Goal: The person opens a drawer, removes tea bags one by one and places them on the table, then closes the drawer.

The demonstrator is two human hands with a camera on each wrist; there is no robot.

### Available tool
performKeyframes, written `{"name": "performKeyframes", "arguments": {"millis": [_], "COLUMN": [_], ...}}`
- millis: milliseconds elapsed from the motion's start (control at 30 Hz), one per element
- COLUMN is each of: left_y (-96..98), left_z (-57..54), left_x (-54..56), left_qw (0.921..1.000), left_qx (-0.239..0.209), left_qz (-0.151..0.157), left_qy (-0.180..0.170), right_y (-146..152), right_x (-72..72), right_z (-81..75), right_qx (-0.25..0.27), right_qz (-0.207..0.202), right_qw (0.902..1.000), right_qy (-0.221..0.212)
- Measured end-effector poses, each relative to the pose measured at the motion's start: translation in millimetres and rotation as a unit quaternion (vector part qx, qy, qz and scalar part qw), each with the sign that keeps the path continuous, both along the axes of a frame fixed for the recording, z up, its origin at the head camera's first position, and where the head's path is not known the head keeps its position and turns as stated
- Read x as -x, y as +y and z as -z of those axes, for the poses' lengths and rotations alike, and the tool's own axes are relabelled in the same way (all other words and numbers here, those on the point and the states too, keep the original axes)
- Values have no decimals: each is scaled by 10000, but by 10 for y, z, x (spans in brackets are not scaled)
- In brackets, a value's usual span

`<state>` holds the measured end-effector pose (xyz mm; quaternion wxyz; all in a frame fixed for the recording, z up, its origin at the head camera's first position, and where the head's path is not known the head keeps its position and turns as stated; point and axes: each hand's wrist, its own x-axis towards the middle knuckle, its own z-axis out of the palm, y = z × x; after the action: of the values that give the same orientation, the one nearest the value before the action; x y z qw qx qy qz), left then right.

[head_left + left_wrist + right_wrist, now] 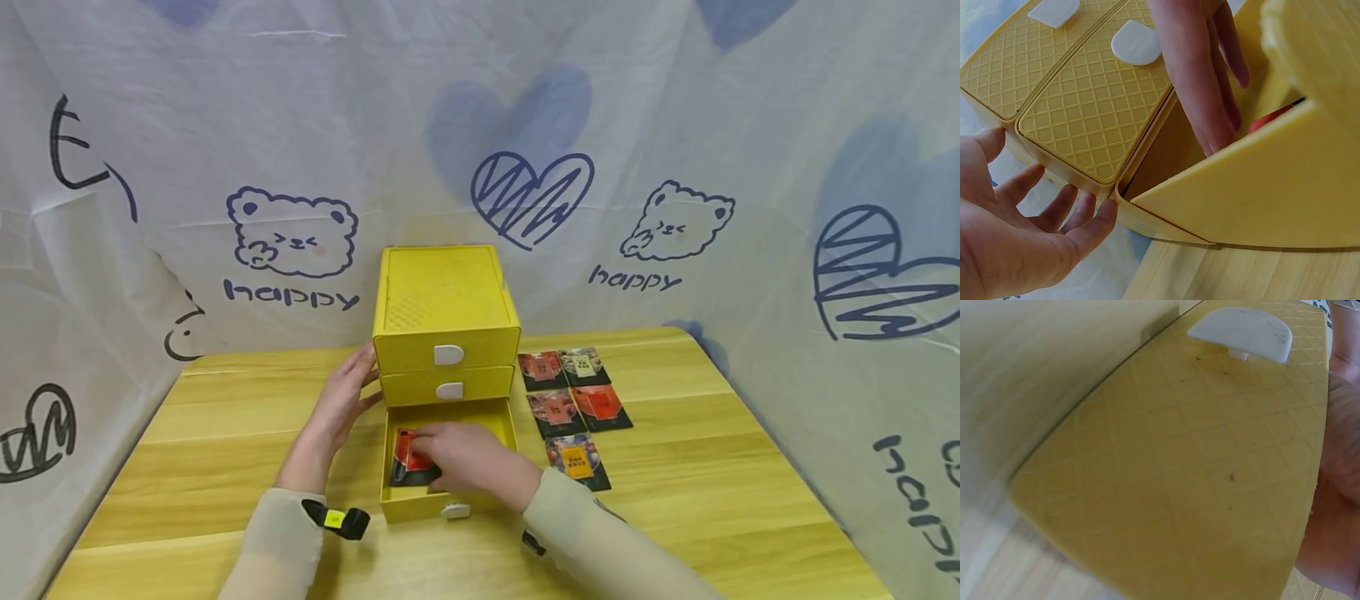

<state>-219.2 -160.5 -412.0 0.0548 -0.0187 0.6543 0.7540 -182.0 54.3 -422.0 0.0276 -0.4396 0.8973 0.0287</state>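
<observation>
A yellow cabinet of three drawers stands on the table, its bottom drawer pulled out. In that drawer lies a red-and-black flat packet. My right hand reaches in, its fingers extended down and over the packet's right part; the left wrist view shows those fingers fairly straight. Whether they pinch the packet is hidden. My left hand rests against the cabinet's left side, fingertips touching the edge beside the closed drawers, with no object in the palm. The right wrist view shows mostly the drawer front.
Several flat packets lie in two columns right of the cabinet, among them a red one and a yellow-labelled one. White tabs serve as drawer handles. A printed white cloth hangs behind the wooden table.
</observation>
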Motion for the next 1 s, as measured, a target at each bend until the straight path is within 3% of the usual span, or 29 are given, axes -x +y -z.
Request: {"name": "performKeyframes", "arguments": {"millis": [333, 767, 1000], "left_y": [-6, -1, -14], "left_z": [-1, -1, -2], "left_x": [-7, 16, -12], "left_qw": [10000, 9999, 10000], "left_qx": [25, 74, 34], "left_qz": [34, 48, 45], "left_qy": [19, 48, 8], "right_y": [-104, -149, -164], "right_x": [76, 155, 167], "right_z": [42, 118, 126], "right_qx": [-606, -441, -465], "right_qz": [-170, -71, -208], "right_qw": [9980, 9982, 9982], "right_qy": [-45, -394, -319]}}
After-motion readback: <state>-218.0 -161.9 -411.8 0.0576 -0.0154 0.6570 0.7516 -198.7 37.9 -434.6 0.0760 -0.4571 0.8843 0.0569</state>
